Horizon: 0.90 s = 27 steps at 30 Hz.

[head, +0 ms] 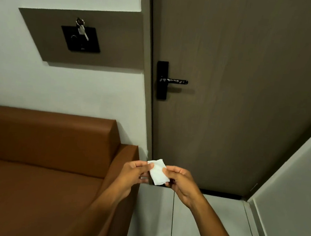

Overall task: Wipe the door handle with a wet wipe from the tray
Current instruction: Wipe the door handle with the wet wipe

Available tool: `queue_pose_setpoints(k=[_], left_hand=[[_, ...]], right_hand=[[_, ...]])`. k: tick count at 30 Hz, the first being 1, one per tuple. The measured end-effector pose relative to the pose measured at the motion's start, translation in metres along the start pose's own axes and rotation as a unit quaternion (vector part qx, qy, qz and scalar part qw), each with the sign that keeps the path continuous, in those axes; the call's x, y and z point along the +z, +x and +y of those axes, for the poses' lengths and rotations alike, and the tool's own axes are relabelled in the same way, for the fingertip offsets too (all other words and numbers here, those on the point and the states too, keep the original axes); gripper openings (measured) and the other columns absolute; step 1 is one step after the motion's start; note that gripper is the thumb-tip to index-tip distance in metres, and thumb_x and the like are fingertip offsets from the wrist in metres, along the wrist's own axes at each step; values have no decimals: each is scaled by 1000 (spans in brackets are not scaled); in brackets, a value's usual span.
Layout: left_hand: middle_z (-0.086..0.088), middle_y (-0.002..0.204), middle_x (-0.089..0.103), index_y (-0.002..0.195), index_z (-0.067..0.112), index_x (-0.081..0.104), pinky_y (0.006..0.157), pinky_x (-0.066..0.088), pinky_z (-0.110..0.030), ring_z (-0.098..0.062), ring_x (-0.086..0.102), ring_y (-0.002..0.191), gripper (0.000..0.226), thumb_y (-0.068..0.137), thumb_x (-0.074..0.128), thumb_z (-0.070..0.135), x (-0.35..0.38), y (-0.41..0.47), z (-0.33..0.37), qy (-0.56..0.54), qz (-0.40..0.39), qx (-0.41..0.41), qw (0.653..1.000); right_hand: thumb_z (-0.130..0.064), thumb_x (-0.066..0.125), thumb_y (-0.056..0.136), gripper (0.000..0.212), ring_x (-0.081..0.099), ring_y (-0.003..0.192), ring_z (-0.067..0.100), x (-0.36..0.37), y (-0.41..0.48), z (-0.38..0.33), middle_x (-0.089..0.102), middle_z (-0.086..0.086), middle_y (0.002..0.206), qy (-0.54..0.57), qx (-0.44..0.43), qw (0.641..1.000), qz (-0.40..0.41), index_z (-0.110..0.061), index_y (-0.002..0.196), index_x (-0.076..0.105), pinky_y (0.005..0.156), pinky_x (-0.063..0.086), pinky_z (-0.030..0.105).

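Observation:
A folded white wet wipe (157,172) is held between both my hands in front of me, low in the view. My left hand (134,174) pinches its left edge and my right hand (180,183) pinches its right edge. The black lever door handle (174,81) juts to the right from a black backplate (162,80) on the brown door (240,78), well above and beyond my hands. No tray is in view.
A brown leather sofa (42,164) fills the lower left, its arm beside my left forearm. A black wall switch panel (80,38) with keys (82,28) hanging on it sits left of the door frame. A grey wall (295,198) closes in at right.

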State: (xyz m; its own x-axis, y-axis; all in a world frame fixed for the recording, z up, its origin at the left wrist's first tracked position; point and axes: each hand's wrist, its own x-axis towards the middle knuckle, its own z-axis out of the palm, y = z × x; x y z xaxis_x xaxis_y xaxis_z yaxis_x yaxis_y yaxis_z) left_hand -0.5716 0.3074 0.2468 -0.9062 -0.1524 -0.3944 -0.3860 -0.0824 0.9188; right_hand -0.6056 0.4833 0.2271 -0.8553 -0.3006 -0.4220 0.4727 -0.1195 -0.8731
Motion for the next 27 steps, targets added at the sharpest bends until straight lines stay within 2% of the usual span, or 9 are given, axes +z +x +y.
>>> queue_pose_setpoints(k=[4,7,11,14,18,20,21,24,27], left_hand=[[0,89,77,104,16,72,60,53,-23,-13,71,76,25,83,72,29,-2,60,25,22,-32,6,999],[1,100,75,105,25,73,60,51,-18,-15,68,90,22,85,70,34,-14,110,57,117,-76,53,989],[4,96,73,95,29,74,64,51,-18,-15,66,89,12,89,65,32,-27,175,105,174,-132,96,971],[1,103,71,96,31,72,76,52,-21,-16,65,96,12,90,62,33,-31,210,131,180,-153,127,963],[7,107,60,93,38,68,79,46,-15,-14,58,104,9,91,61,33,-30,239,155,233,-99,218,942],[6,122,57,111,34,65,97,44,-25,-17,51,121,20,91,60,35,-33,250,165,312,2,309,898],[1,135,53,123,31,60,105,38,-32,-19,44,130,31,92,58,37,-36,255,171,368,71,361,854],[-8,158,28,145,23,38,117,18,-47,-25,22,146,55,95,44,45,-50,270,195,529,215,469,674],[-11,161,7,152,16,15,119,7,-54,-24,3,149,71,94,27,56,-61,285,220,597,267,489,577]], right_hand=[[-12,67,88,14,72,83,19,3,46,-29,77,10,95,-41,-29,999,14,-11,100,73,57,53,23],[-13,71,85,8,67,70,15,10,82,-59,76,10,86,-81,-54,995,17,-14,91,76,50,48,19],[-17,75,80,15,72,89,23,22,133,-93,77,9,95,-65,-83,994,24,-15,95,76,71,55,32],[-15,76,80,14,72,91,23,32,164,-112,78,7,94,-54,-102,992,50,-13,94,75,73,56,32],[-10,75,80,5,72,87,26,37,198,-136,77,11,90,-13,-125,989,82,-11,85,75,74,55,37],[-6,74,80,5,72,86,25,35,213,-148,77,13,91,24,-121,986,110,-9,85,74,68,57,32],[-4,73,81,7,71,86,25,32,220,-154,76,15,93,49,-115,984,129,-8,87,73,65,57,31],[3,69,82,21,67,88,28,19,236,-167,70,19,102,155,-79,971,162,-1,103,67,64,54,31],[2,69,82,20,65,87,28,15,243,-181,69,17,99,181,-89,960,196,-4,101,67,65,53,32]])
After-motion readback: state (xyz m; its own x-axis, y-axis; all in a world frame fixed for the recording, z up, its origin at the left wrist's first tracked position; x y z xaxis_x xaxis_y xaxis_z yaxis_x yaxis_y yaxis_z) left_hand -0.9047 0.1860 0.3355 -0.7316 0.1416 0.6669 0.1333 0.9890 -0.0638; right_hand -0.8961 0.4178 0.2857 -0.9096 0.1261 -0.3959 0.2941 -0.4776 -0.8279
